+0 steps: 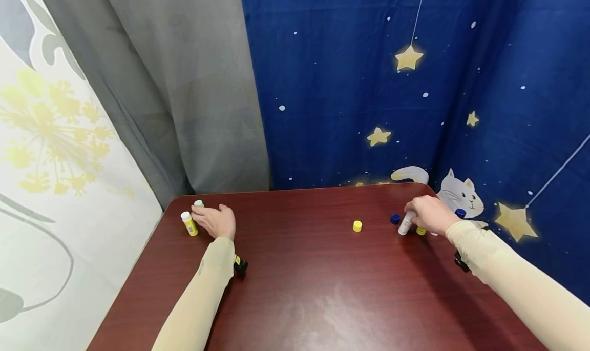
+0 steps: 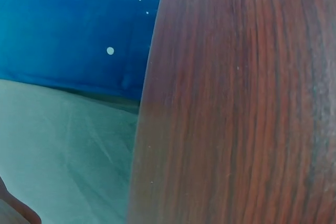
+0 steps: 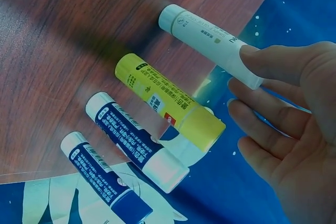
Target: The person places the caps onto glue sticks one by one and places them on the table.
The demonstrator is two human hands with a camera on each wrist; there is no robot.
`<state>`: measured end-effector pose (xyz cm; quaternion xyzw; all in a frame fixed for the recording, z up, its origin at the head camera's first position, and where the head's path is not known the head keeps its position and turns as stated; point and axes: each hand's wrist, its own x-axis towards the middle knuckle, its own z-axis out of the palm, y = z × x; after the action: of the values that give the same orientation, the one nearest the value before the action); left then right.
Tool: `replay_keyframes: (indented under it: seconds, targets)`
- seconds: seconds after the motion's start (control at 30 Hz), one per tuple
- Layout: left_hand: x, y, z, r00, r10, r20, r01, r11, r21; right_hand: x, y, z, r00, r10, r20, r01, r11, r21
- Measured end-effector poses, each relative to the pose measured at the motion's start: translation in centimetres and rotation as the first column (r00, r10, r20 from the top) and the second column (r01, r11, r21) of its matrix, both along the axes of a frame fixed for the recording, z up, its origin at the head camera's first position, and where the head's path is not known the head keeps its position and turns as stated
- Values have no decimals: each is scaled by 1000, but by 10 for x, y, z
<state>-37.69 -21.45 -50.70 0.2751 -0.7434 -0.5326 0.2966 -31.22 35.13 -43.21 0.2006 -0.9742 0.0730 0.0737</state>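
Observation:
My right hand (image 1: 428,213) pinches a white glue stick (image 3: 210,43) between thumb and fingers, tilted at the table's right side. Beside it stand a yellow glue stick (image 3: 168,100), a blue one with a white top (image 3: 134,140) and a blue one with a blue top (image 3: 107,179). At the far left, my left hand (image 1: 215,221) has its thumb spread away from its fingers. Those fingers are close to a pale-topped stick (image 1: 198,203), mostly hidden behind them; contact is unclear. A yellow glue stick with a white cap (image 1: 189,224) stands just left of them.
A yellow cap (image 1: 357,226) and a dark blue cap (image 1: 395,219) lie on the brown table (image 1: 295,269), left of the right hand. A grey curtain (image 1: 207,110) and a blue star-patterned curtain (image 1: 332,84) hang behind the far edge. A white patterned surface (image 1: 69,228) borders the left.

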Motion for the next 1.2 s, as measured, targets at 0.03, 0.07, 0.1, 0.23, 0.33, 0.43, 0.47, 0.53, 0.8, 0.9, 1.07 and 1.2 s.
replay_keyframes:
  seconds: [0.03, 0.07, 0.1, 0.23, 0.33, 0.43, 0.47, 0.53, 0.8, 0.9, 1.07, 1.2]
  targets:
    - [-1, -1, -2, 1000, 1, 5, -1, 1000, 7, 0, 0, 0, 1000, 2, 0, -2, 1000, 6]
    - [-3, -2, -3, 1000, 0, 10, 0, 1000, 15, -1, 0, 0, 1000, 3, 0, -3, 1000, 11]
    - [-4, -3, -5, 1000, 0, 18, -1, 1000, 23, -2, 0, 1, 1000, 4, 0, -4, 1000, 18]
    - [-11, -7, -11, 999, 18, 51, -21, 998, 54, -3, 1, 2, 1000, 8, 7, -8, 1000, 28]
    - [-14, -11, -12, 997, 44, 66, -49, 996, 76, -4, 2, 3, 1000, 14, 14, -14, 999, 33]
    - [-17, -13, -12, 996, 61, 68, -68, 993, 101, -4, 4, 4, 1000, 18, 19, -18, 999, 39]
    - [-18, -14, -11, 995, 66, 70, -73, 991, 109, -5, 4, 4, 1000, 18, 18, -19, 999, 42]
    - [-20, -15, -10, 995, 69, 77, -79, 989, 128, -5, 4, 4, 1000, 17, 11, -18, 999, 42]
    - [-27, -18, -9, 993, 73, 98, -89, 982, 168, -6, 2, 5, 1000, -21, 17, 20, 999, 28]
    - [-30, -18, -9, 992, 73, 102, -90, 982, 168, -6, 2, 7, 999, -28, 24, 27, 999, 38]
    - [-32, -19, -12, 990, 98, 101, -116, 976, 183, -5, 3, 9, 999, -27, 25, 26, 998, 51]
    - [-34, -19, -16, 986, 136, 99, -152, 972, 181, -5, 4, 9, 999, -39, 22, 38, 998, 54]
